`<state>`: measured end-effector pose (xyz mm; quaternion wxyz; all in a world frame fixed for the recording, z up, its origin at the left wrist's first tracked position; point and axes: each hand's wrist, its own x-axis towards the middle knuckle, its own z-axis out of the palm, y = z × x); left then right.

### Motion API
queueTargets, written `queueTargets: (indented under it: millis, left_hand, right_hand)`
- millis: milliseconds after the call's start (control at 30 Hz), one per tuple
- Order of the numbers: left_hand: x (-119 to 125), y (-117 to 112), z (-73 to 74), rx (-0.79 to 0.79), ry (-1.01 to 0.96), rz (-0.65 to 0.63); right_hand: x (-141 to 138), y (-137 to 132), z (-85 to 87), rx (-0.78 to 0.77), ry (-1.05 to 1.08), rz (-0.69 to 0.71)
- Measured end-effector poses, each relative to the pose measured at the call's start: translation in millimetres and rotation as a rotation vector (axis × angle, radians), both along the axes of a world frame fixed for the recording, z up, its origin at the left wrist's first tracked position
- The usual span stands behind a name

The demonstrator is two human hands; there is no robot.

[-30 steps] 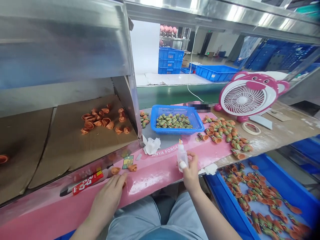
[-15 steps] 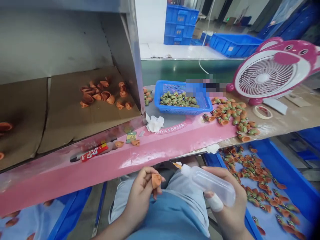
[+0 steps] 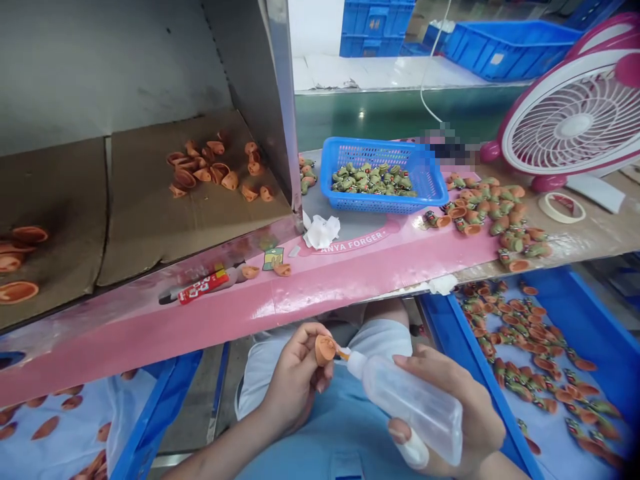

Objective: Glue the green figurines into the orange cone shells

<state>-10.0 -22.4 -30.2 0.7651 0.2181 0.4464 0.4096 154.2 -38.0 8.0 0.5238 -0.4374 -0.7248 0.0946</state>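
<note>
Between the thumb and fingers of my left hand (image 3: pixel 300 373) is a small orange-brown cup-shaped piece (image 3: pixel 325 350). My right hand (image 3: pixel 450 407) is wrapped round a translucent squeeze bottle (image 3: pixel 413 400), tilted with its narrow orange tip (image 3: pixel 343 353) at the edge of the piece. Whether the tip touches the piece I cannot tell. Something white covers the right thumb. Both hands are above my lap, just off the pink table edge (image 3: pixel 280 320). Two similar orange pieces (image 3: pixel 283 269) lie on the pink surface beyond.
A blue basket (image 3: pixel 385 200) holds small green pieces. Green-and-orange assembled pieces (image 3: pixel 480 203) lie beside it, near tape (image 3: pixel 563 208) and a pink fan (image 3: pixel 575 127). More orange pieces (image 3: pixel 203 163) lie in the cardboard-lined booth. Blue trays (image 3: pixel 590 327) flank my lap.
The bottle's tip has come left and down to the orange piece in my left hand. My left hand has shifted slightly right and up. The camera view has tilted down.
</note>
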Motion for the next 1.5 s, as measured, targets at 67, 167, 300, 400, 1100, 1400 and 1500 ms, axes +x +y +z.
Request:
queueTargets:
  millis: [67, 167, 300, 400, 1100, 1400, 1500]
  left_hand:
    - [-0.7, -0.5, -2.5, 0.000, -0.014, -0.001]
    - [-2.1, -0.4, -4.8, 0.007, -0.009, 0.001]
    - [-2.2, 0.5, -5.6, 0.030, 0.003, -0.013]
    - [-1.9, 0.2, -6.9, 0.043, 0.008, -0.015]
    - [-9.3, -2.0, 0.4, 0.367, 0.320, -0.054]
    - [-10.6, -2.4, -0.1, 0.368, 0.344, -0.073]
    - [-10.5, -2.6, 0.1, 0.375, 0.349, -0.074]
  right_hand:
    - [-2.6, 0.8, -1.0, -0.003, 0.003, 0.041]
    - [-5.0, 1.4, -1.5, -0.012, -0.003, 0.054]
    - [-5.9, 2.4, 0.0, -0.023, -0.021, 0.049]
    - [-5.9, 3.6, 2.0, -0.016, -0.033, 0.048]
    - [-4.9, 1.5, -2.2, -0.021, 0.052, 0.100]
    - [-6.5, 1.3, 0.3, -0.021, 0.051, 0.062]
    - [-6.9, 1.2, -0.4, -0.017, 0.045, 0.049]
